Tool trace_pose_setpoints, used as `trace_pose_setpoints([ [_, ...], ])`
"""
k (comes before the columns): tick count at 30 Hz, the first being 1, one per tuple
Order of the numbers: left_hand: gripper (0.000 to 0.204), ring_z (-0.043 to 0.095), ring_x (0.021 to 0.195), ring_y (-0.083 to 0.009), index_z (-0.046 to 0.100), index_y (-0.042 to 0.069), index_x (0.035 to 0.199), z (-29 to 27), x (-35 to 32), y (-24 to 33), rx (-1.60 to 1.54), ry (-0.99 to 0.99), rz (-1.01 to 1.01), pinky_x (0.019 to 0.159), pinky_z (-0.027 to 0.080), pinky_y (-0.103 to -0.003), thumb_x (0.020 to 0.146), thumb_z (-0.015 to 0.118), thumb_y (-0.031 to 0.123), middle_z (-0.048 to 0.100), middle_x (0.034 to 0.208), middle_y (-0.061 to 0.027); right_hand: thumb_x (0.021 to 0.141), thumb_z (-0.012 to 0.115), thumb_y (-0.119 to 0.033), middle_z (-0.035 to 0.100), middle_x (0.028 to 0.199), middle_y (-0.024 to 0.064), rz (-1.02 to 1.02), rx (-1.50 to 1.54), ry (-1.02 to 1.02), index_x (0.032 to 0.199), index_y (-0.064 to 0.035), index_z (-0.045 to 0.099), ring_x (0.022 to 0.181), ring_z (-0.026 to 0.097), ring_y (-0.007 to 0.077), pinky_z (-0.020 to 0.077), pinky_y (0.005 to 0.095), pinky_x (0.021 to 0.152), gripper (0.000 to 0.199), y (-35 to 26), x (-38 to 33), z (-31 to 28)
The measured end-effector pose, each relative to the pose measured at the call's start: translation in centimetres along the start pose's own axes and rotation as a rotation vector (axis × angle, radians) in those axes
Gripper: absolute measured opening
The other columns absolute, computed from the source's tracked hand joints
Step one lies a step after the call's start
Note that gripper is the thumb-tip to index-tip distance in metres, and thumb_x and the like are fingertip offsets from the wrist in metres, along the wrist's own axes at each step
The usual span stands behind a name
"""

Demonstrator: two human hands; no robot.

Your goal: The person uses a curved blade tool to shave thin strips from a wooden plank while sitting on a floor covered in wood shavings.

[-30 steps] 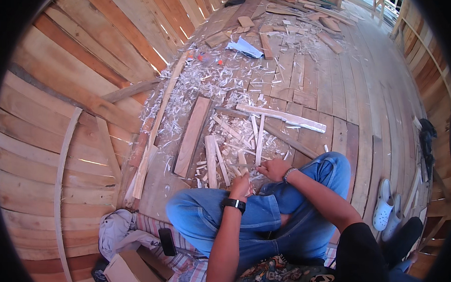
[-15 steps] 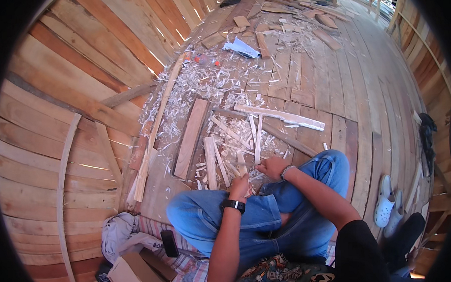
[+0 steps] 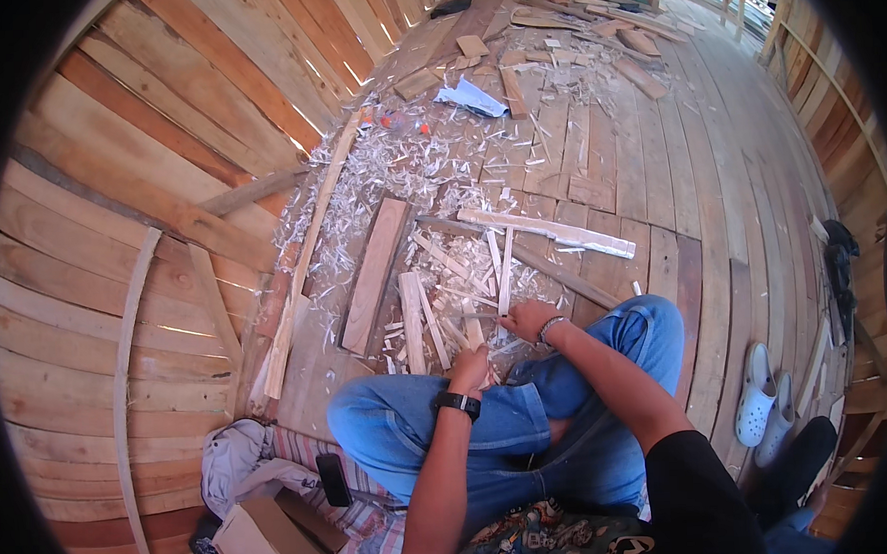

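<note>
In the head view, right of a long brown rectangular wooden board (image 3: 377, 276), the left hand (image 3: 469, 370) is pinching a short pale wooden strip (image 3: 474, 333) in its grip; the right hand (image 3: 530, 321) is clasping a thin grey metal blade (image 3: 486, 317), which is crossing that strip. Whitish curled shavings (image 3: 415, 159) are lying beyond the board.

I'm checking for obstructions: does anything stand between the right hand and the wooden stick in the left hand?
Only the thin blade that the right hand holds, reaching to the wooden stick in the left hand. Nothing else visible stands between them.
</note>
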State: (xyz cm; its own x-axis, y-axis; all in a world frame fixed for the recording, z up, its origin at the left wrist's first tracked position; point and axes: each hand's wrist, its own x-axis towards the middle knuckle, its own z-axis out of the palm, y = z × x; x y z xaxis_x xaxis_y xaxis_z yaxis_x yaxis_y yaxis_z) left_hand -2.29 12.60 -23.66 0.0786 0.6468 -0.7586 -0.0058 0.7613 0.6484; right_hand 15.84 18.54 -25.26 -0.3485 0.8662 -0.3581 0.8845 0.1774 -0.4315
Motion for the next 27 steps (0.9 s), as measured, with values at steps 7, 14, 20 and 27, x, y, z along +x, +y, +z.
trace_pose_setpoints([
  [7,0.028,0.047,0.035,-0.0167,0.055,0.002,0.086,-0.5,0.4,-0.2,0.034,0.013,-0.009,0.031,0.036,-0.030,0.093,0.048,0.028,0.051,0.054,-0.0060,0.090,0.042,-0.053,0.066,0.084,0.0210,0.027,-0.004,0.022,0.087,-0.0065,0.067,0.080,0.063,0.0394,0.0499,0.0491,0.074,0.053,-0.2,0.1,-0.4],
  [14,0.019,0.042,0.037,-0.0123,0.049,0.007,0.088,0.3,-0.7,0.8,0.006,-0.002,-0.027,0.031,0.031,-0.026,0.094,0.047,0.024,0.045,0.053,-0.0010,0.090,0.043,-0.053,0.066,0.081,0.0186,0.017,-0.049,0.037,0.087,-0.0089,0.068,0.079,0.065,0.0362,0.0514,0.0477,0.071,0.051,-0.6,-0.4,-0.7],
  [20,0.021,0.042,0.037,-0.0129,0.048,0.006,0.086,0.3,-1.0,0.5,0.039,0.015,-0.039,0.031,0.030,-0.027,0.094,0.047,0.026,0.045,0.053,-0.0019,0.090,0.043,-0.052,0.066,0.080,0.0211,0.008,-0.031,0.054,0.087,-0.0085,0.068,0.078,0.064,0.0379,0.0513,0.0487,0.071,0.050,-0.8,-1.3,-0.6],
  [27,0.022,0.042,0.037,-0.0125,0.047,0.006,0.084,0.2,-1.2,0.8,-0.004,0.009,-0.040,0.030,0.028,-0.026,0.093,0.048,0.025,0.044,0.052,-0.0021,0.091,0.041,-0.052,0.066,0.083,0.0212,-0.049,0.009,0.032,0.088,-0.0070,0.068,0.081,0.064,0.0387,0.0506,0.0481,0.074,0.052,0.0,-0.5,0.2],
])
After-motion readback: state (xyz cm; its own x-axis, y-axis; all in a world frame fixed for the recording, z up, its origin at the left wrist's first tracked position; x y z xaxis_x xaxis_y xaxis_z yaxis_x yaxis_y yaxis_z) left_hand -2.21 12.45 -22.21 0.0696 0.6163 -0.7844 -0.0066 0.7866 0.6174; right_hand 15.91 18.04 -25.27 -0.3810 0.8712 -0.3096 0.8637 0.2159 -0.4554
